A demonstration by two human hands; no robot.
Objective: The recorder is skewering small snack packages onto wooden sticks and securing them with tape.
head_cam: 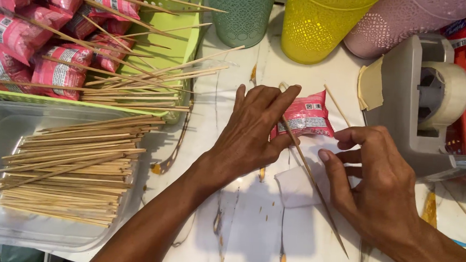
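My left hand lies flat on a small pink snack packet on the white marble table, fingers pressing its left side. A wooden skewer runs diagonally from under those fingers down to the right. My right hand hovers just right of the skewer, thumb and forefinger apart, near a piece of clear tape and a white patch under the stick. Whether the fingertips touch the tape is unclear.
A grey tape dispenser stands at the right. A clear tub holds several skewers at left. A green basket of pink packets on skewers sits top left. Teal, yellow and pink perforated bins line the back.
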